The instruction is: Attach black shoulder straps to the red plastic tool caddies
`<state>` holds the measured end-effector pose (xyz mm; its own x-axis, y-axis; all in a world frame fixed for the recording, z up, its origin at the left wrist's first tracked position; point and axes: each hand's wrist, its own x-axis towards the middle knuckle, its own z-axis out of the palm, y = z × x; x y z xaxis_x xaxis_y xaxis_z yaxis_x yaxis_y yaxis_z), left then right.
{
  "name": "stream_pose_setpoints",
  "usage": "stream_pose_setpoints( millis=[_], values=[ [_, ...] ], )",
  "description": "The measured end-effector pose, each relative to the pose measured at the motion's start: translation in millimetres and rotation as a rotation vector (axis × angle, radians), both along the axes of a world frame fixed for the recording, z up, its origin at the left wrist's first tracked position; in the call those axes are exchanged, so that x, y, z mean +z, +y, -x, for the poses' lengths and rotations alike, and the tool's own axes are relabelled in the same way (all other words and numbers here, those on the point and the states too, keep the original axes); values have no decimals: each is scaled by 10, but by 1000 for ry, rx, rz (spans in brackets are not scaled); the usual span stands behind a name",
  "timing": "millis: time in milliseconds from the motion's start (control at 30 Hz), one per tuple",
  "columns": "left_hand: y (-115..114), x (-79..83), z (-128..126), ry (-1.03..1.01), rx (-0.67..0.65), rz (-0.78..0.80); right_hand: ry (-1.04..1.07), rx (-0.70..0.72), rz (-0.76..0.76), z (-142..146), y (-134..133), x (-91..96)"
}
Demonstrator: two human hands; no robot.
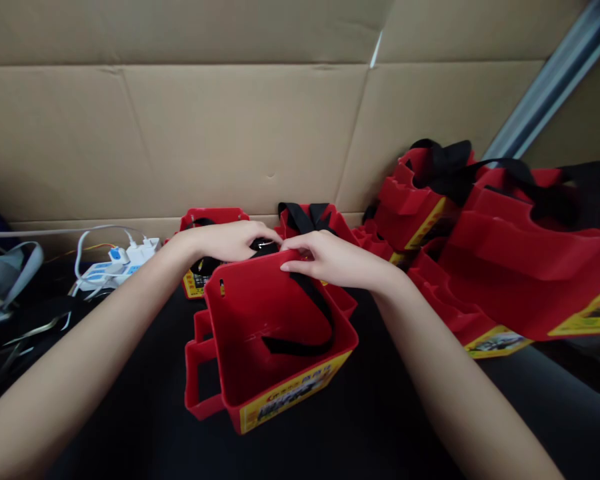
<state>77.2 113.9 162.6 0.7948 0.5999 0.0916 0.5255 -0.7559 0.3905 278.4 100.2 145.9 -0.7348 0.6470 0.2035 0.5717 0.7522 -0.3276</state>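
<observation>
A red plastic tool box (275, 307) with a yellow picture label stands tilted in front of me, its open top facing me. A black strap (325, 313) is threaded at its back wall and curls loosely down inside. My right hand (330, 260) is closed on the back rim near the strap, thumb on the inner side, fingers partly behind the wall. Just behind that wall, my left hand (230, 240) is closed on a black strap piece (265, 247) with a shiny spot; its fingertips are partly hidden.
Two more red boxes with black straps stand behind, one at the left (215, 215) and one at the right (337, 220). Several red boxes (520, 247) are stacked at the right. A white power strip (115, 270) with cables lies left. A cardboard wall (230, 133) closes the back.
</observation>
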Motion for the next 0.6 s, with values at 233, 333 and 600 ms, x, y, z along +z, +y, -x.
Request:
stream_pose_setpoints(
  millis=[233,333,600],
  values=[
    [8,-140,-2,-29,-4,287,13,32,84,15,-38,39],
    [0,-265,-10,-109,90,343,-2,53,97,20,-55,39],
    [-268,-290,865,-376,734,50,-53,27,138,-58,-67,72]
  ],
)
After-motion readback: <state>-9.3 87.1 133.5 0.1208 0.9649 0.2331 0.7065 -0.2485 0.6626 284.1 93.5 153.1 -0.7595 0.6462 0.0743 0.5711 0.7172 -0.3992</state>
